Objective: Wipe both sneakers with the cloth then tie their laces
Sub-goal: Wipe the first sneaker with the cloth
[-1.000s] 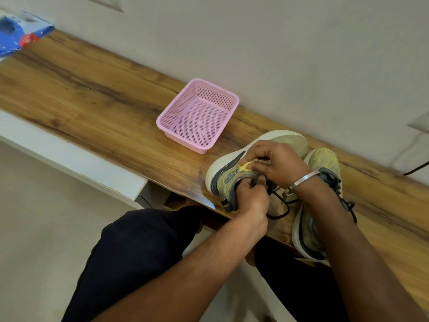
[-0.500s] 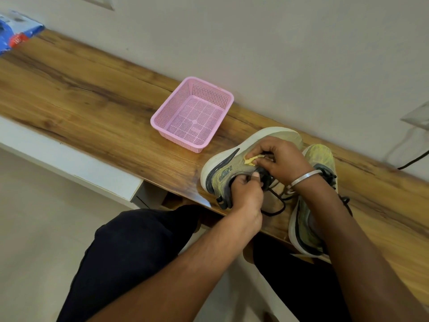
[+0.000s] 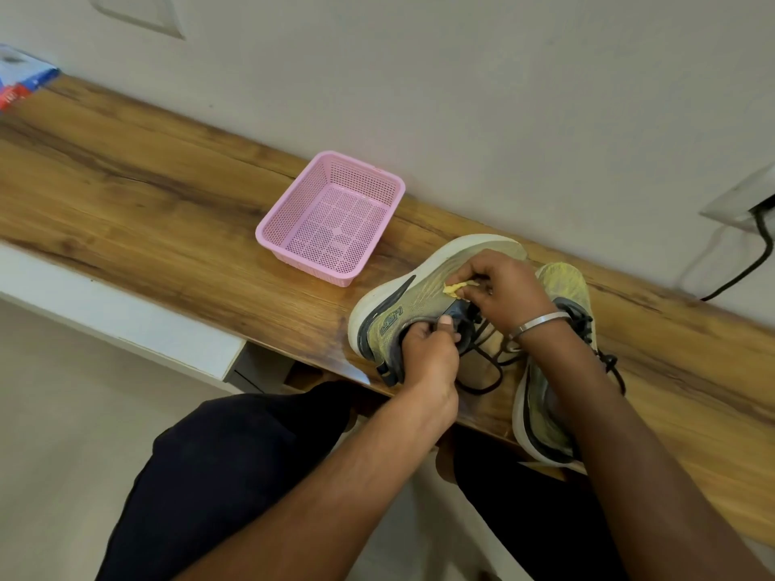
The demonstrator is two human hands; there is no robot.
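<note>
The left hand [image 3: 427, 354] is curled around the dark heel collar of the tilted yellow-green knit sneaker with a thick white sole [image 3: 402, 304], thumb on top and fingers tucked into the opening. The right hand [image 3: 505, 293] pinches a small crumpled yellow cloth [image 3: 457, 288] against that shoe's upper, just above the dark laces [image 3: 482, 362], which trail loose in a loop toward the table's near edge. This sneaker's long axis runs from the heel, in the left hand, up and right to the toe near the wall. The second matching sneaker [image 3: 545, 396] lies just beside it under the right forearm, toe also toward the wall. Both sit on the wood-grain tabletop [image 3: 146, 195], near the empty pink perforated plastic basket [image 3: 331, 218]
</note>
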